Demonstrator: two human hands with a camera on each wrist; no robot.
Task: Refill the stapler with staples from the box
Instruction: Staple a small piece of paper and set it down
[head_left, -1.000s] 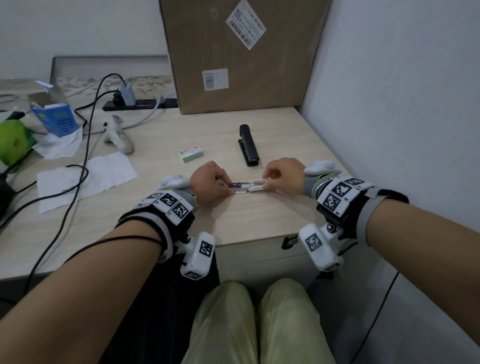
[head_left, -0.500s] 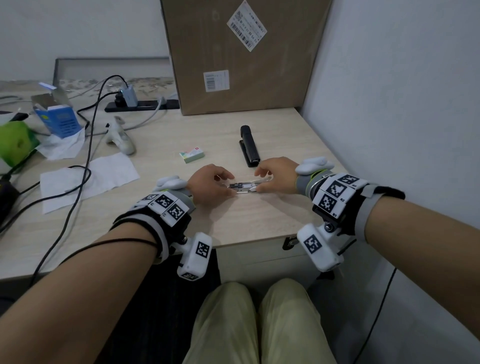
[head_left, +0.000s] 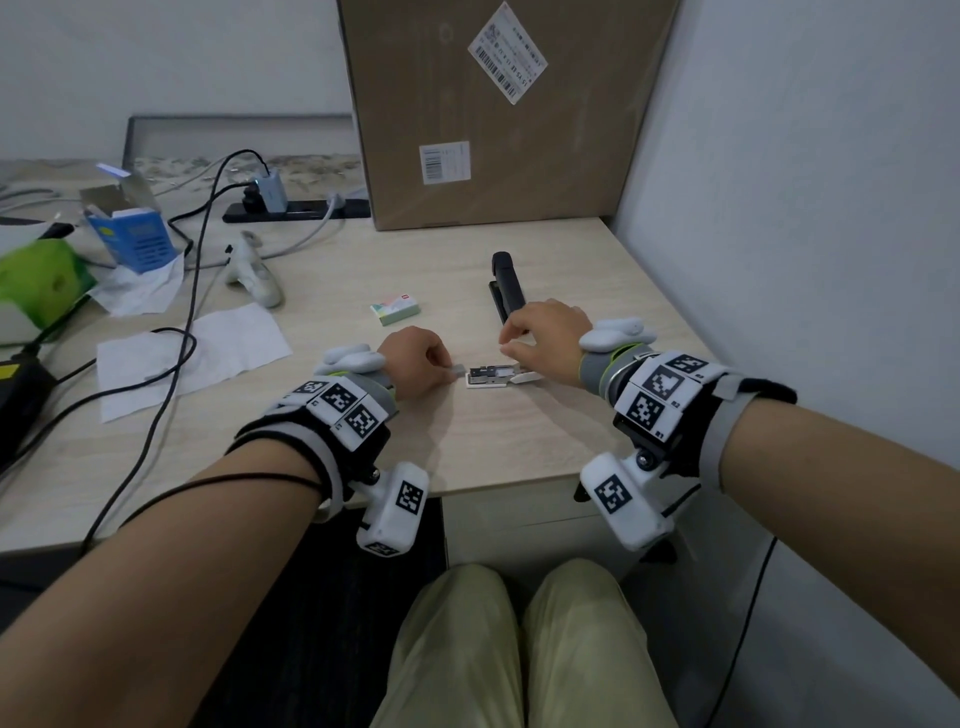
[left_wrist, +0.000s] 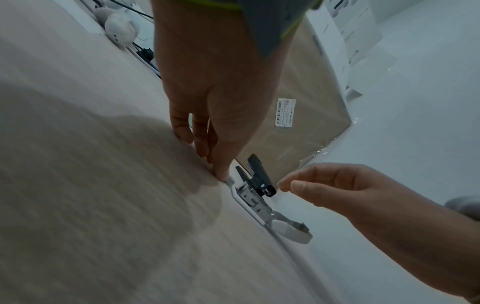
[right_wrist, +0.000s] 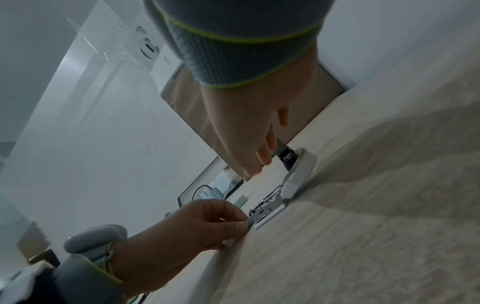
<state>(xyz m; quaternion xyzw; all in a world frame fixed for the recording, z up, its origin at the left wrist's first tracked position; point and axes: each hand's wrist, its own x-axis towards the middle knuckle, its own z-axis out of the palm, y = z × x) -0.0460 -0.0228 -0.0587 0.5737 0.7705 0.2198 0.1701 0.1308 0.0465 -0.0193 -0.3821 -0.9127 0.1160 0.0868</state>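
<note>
1. Near the front edge of the bench (head_left: 467, 447), at frame centre, a white stapler (head_left: 492, 375) is lying opened flat, its metal channel facing up.
2. The left hand (head_left: 415, 361) is pinching a staple strip (head_left: 459, 370) at the stapler's left end.
3. The right hand (head_left: 548, 332) is hovering above the stapler, fingers loosely curled, holding nothing.
4. Behind them, a black stapler (head_left: 506, 286) is lying closed, and the staple box (head_left: 395, 310) is sitting left of it.
5. At the top, a carton (head_left: 498, 114) is standing against the wall.
</note>
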